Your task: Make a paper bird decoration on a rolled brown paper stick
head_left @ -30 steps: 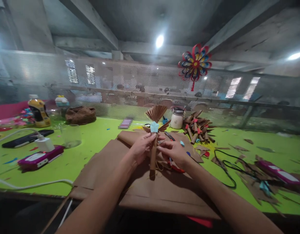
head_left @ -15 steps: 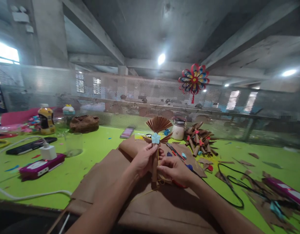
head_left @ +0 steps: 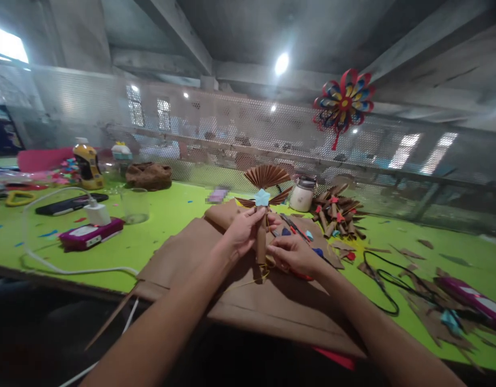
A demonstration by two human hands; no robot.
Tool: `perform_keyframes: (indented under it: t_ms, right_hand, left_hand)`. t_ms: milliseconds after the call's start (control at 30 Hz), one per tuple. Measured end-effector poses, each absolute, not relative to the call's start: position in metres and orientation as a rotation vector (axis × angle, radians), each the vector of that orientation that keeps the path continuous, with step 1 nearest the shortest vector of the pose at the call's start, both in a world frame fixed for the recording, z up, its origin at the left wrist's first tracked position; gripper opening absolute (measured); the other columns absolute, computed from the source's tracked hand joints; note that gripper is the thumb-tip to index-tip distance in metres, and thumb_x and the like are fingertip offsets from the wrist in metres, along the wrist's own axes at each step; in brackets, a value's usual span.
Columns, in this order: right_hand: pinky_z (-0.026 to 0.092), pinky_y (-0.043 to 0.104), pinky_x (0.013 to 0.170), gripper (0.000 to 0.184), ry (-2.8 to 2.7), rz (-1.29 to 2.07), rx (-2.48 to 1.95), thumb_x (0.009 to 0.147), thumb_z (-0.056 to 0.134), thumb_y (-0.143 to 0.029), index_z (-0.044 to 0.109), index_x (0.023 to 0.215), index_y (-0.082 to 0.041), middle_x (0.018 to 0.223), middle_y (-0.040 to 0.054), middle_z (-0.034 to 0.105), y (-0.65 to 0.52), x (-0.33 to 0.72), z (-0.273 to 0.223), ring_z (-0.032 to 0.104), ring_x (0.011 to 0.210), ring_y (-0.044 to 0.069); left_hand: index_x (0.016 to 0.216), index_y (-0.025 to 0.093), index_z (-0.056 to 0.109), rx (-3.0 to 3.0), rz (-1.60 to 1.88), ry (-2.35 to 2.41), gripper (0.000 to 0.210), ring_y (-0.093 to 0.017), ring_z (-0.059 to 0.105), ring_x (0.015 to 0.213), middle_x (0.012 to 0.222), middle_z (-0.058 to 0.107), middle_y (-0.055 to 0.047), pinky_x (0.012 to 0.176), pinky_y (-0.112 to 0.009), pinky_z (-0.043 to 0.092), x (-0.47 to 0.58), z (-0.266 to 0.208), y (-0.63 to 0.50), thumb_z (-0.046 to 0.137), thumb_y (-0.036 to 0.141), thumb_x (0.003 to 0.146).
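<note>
My left hand (head_left: 243, 232) is closed around a brown paper figure (head_left: 261, 244), a rolled tube held upright. At its top are a pleated paper fan (head_left: 267, 176) and a light-blue paper star (head_left: 262, 198), with smaller pleated wings to the sides. My left thumb presses just under the star. Right beside the tube, my right hand (head_left: 294, 253) pinches a thin yellow string, mostly hidden by its fingers. More yellow string (head_left: 264, 273) loops at the tube's lower end. Brown paper sheets (head_left: 183, 258) lie beneath both hands.
Scissors (head_left: 295, 228) lie just beyond my right hand. Further back are a lidded jar (head_left: 303, 194) and a pile of similar paper figures (head_left: 338, 215). A black cable (head_left: 393, 285) and paper scraps spread rightward. A purple power bank (head_left: 92, 235) and plastic cup (head_left: 135, 207) stand left.
The camera view has tilted down and shifted, so the table sits higher in the picture. Both hands keep nearly the same hold on the paper figure and string.
</note>
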State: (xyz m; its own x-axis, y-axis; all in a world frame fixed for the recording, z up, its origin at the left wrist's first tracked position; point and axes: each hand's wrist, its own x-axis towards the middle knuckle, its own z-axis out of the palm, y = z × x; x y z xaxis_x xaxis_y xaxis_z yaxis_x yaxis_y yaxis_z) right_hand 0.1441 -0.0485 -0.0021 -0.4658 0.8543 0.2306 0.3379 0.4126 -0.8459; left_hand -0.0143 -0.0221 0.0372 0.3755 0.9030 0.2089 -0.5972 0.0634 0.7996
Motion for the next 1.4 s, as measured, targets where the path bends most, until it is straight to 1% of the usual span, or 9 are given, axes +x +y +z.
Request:
perform_keyframes:
  t_ms: [133,267,367,533,733,900,1067,1233,1400]
  right_hand:
    - [0.023,0.020,0.041,0.039,-2.104,0.974,-1.017,0.086,0.048,-0.044,0.053,0.060,-0.016,0.046,-0.0046,0.045,-0.053,0.140,0.000,0.033,0.039,0.005]
    - [0.027,0.021,0.046,0.041,-2.194,0.864,-0.970,0.089,0.044,-0.042,0.050,0.058,-0.016,0.047,-0.0038,0.045,-0.056,0.135,0.001,0.036,0.043,0.006]
    - [0.028,0.021,0.048,0.040,-2.233,0.785,-0.971,0.091,0.041,-0.041,0.048,0.060,-0.016,0.049,-0.0032,0.047,-0.057,0.133,0.003,0.038,0.045,0.007]
    - [0.030,0.021,0.048,0.038,-2.224,0.775,-0.996,0.091,0.039,-0.041,0.048,0.064,-0.017,0.053,-0.0027,0.048,-0.057,0.133,0.003,0.041,0.048,0.008]
    - [0.030,0.020,0.046,0.037,-2.159,0.845,-1.024,0.090,0.039,-0.044,0.052,0.069,-0.017,0.054,-0.0033,0.047,-0.053,0.135,-0.001,0.040,0.046,0.007]
    - [0.034,0.020,0.045,0.038,-2.189,1.007,-1.084,0.088,0.042,-0.047,0.056,0.074,-0.015,0.058,-0.0008,0.052,-0.055,0.134,0.001,0.045,0.047,0.008]
    - [0.030,0.020,0.045,0.040,-2.342,0.994,-1.078,0.088,0.044,-0.046,0.062,0.074,-0.013,0.056,-0.0007,0.054,-0.058,0.134,0.002,0.042,0.046,0.007]
    - [0.030,0.020,0.046,0.040,-2.393,0.974,-1.055,0.087,0.045,-0.046,0.066,0.082,-0.012,0.052,-0.0027,0.050,-0.060,0.135,0.003,0.040,0.046,0.007]
    - [0.028,0.020,0.045,0.040,-2.227,1.163,-1.065,0.084,0.050,-0.047,0.066,0.075,-0.011,0.050,-0.0032,0.047,-0.060,0.136,0.001,0.039,0.046,0.007]
  left_hand:
    - [0.081,0.011,0.056,0.931,1.218,0.404,0.004,-0.015,0.065,0.067,0.070,0.064,-0.006,0.068,-0.027,0.054,-0.016,0.036,-0.020,0.053,0.013,0.083]
    - [0.082,0.011,0.055,0.934,1.237,0.430,0.003,-0.014,0.065,0.063,0.070,0.063,-0.006,0.060,-0.024,0.053,-0.017,0.035,-0.019,0.054,0.012,0.083]
    - [0.082,0.010,0.055,0.925,1.253,0.432,0.003,-0.014,0.065,0.063,0.069,0.063,-0.006,0.059,-0.022,0.053,-0.017,0.034,-0.018,0.053,0.012,0.083]
    - [0.084,0.010,0.056,0.930,1.224,0.395,0.006,-0.018,0.067,0.068,0.073,0.065,-0.009,0.066,-0.029,0.055,-0.019,0.035,-0.018,0.050,0.013,0.084]
    - [0.090,0.014,0.051,0.936,1.185,0.383,0.006,-0.019,0.067,0.065,0.072,0.066,-0.008,0.062,-0.031,0.055,-0.019,0.037,-0.022,0.049,0.019,0.086]
    - [0.089,0.015,0.051,0.913,1.249,0.442,0.005,-0.015,0.065,0.060,0.067,0.064,-0.005,0.058,-0.026,0.053,-0.019,0.036,-0.017,0.050,0.019,0.086]
    - [0.086,0.015,0.052,0.882,1.320,0.473,0.006,-0.010,0.059,0.051,0.059,0.059,-0.001,0.049,-0.018,0.047,-0.020,0.033,-0.009,0.053,0.021,0.085]
    - [0.089,0.016,0.052,0.833,1.325,0.481,0.007,-0.012,0.062,0.055,0.061,0.061,-0.002,0.054,-0.021,0.050,-0.019,0.033,-0.007,0.051,0.022,0.086]
    - [0.087,0.015,0.051,0.794,1.327,0.470,0.008,-0.016,0.065,0.062,0.065,0.064,-0.006,0.064,-0.030,0.054,-0.020,0.032,-0.004,0.051,0.023,0.087]
